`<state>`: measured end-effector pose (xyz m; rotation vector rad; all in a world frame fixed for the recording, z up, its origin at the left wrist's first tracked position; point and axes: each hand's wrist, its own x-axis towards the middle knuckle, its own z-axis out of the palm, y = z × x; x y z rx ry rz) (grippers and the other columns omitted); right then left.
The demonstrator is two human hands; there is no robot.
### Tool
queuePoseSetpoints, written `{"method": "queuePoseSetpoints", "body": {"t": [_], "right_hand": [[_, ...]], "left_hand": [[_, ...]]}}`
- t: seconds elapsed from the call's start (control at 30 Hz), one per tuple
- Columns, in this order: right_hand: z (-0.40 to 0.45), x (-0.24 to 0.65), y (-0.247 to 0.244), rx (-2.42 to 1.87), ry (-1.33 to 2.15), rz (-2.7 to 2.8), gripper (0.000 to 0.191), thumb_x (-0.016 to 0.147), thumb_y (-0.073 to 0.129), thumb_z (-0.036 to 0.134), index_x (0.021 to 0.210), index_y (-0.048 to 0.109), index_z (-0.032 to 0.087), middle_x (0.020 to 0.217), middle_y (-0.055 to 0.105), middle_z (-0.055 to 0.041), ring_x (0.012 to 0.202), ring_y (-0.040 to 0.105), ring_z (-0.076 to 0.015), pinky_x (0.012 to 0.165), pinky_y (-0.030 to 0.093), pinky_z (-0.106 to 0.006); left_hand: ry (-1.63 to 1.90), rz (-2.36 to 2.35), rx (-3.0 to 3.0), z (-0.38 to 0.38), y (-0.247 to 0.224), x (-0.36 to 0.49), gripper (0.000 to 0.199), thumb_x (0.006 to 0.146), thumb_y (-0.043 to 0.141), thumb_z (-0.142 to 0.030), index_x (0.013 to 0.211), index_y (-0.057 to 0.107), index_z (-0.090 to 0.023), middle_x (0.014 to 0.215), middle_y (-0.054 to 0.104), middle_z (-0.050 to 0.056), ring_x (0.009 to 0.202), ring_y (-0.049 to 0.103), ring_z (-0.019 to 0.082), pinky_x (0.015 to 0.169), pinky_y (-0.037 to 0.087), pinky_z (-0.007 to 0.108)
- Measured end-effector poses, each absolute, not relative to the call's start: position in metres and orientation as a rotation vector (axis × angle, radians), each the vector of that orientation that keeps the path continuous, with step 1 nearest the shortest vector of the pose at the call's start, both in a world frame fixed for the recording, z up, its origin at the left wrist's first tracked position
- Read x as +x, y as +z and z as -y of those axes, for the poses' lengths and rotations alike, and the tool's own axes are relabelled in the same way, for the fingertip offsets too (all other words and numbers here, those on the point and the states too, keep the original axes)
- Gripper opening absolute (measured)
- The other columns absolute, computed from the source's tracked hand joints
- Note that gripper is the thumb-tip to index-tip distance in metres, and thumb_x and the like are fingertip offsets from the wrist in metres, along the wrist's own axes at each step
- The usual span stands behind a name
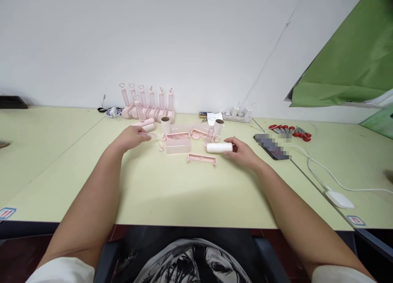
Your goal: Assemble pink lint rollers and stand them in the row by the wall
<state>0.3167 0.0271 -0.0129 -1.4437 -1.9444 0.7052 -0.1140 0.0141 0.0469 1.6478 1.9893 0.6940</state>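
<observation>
My right hand (241, 152) grips the right end of a white roll (216, 148), held level near the middle of the table. On the other side, my left hand (130, 138) has its fingers closed on a small clear, pinkish plastic piece (150, 135). Just beyond it lies a pale pink roller-shaped part (146, 125). Between the hands sits a pale pink box (178, 147), with a small pink peg-like part (161, 147) to its left. In front is a narrow pink tray-like part (202, 160). A clear pink handle piece (210, 134) stands behind the white roll.
Two cardboard-core tubes (166, 126) stand behind the parts. Several pink handled rollers with heart-shaped loops (152, 100) line the wall. At right are a phone (270, 146), red-capped items (302, 134) and a white charger (339, 198) with its cable. A power strip (236, 118) lies at the back.
</observation>
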Motion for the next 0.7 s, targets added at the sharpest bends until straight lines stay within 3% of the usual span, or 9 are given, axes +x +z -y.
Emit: {"method": "queuePoseSetpoints", "body": {"t": [0.13, 0.33, 0.43, 0.6, 0.7], "right_hand": [[-0.032, 0.317, -0.019, -1.249, 0.765, 1.714, 0.051, 0.071, 0.073, 0.042, 0.115, 0.058, 0.022, 0.099, 0.064, -0.004, 0.083, 0.061, -0.0202, 0.072, 0.053, -0.034], [-0.035, 0.314, -0.022, -1.172, 0.648, 1.612, 0.058, 0.076, 0.07, 0.049, 0.125, 0.062, 0.021, 0.12, 0.064, -0.0102, 0.094, 0.061, -0.0231, 0.083, 0.052, -0.04], [-0.033, 0.311, -0.022, -1.154, 0.617, 1.623, 0.056, 0.078, 0.068, 0.05, 0.126, 0.062, 0.021, 0.121, 0.064, -0.0109, 0.095, 0.061, -0.0232, 0.085, 0.051, -0.041], [-0.031, 0.304, -0.025, -1.128, 0.619, 1.617, 0.055, 0.08, 0.066, 0.051, 0.127, 0.061, 0.021, 0.117, 0.064, -0.0102, 0.096, 0.061, -0.0232, 0.086, 0.052, -0.041], [-0.031, 0.303, -0.025, -1.144, 0.641, 1.585, 0.056, 0.08, 0.065, 0.052, 0.127, 0.059, 0.022, 0.108, 0.064, -0.0079, 0.09, 0.06, -0.0219, 0.083, 0.054, -0.041]], "left_hand": [[0.871, -2.011, 1.644, -0.022, 0.037, -0.102, 0.028, 0.062, 0.074, -0.041, 0.075, 0.061, -0.02, 0.079, 0.064, 0.002, 0.064, 0.055, 0.016, 0.055, 0.038, 0.027], [0.869, -1.992, 1.724, -0.029, 0.026, -0.094, 0.033, 0.064, 0.073, -0.048, 0.068, 0.058, -0.019, 0.069, 0.058, 0.0, 0.061, 0.052, 0.015, 0.056, 0.036, 0.028], [0.84, -1.978, 1.762, -0.029, 0.023, -0.091, 0.034, 0.067, 0.071, -0.051, 0.068, 0.056, -0.02, 0.067, 0.056, -0.001, 0.061, 0.051, 0.015, 0.056, 0.035, 0.028], [0.892, -1.923, 1.861, -0.031, 0.017, -0.087, 0.032, 0.078, 0.061, -0.051, 0.073, 0.052, -0.02, 0.074, 0.059, 0.001, 0.069, 0.054, 0.017, 0.062, 0.039, 0.028], [0.877, -1.911, 1.826, -0.033, 0.017, -0.088, 0.03, 0.086, 0.05, -0.051, 0.086, 0.051, -0.021, 0.079, 0.062, 0.003, 0.073, 0.058, 0.018, 0.065, 0.042, 0.028]]}}
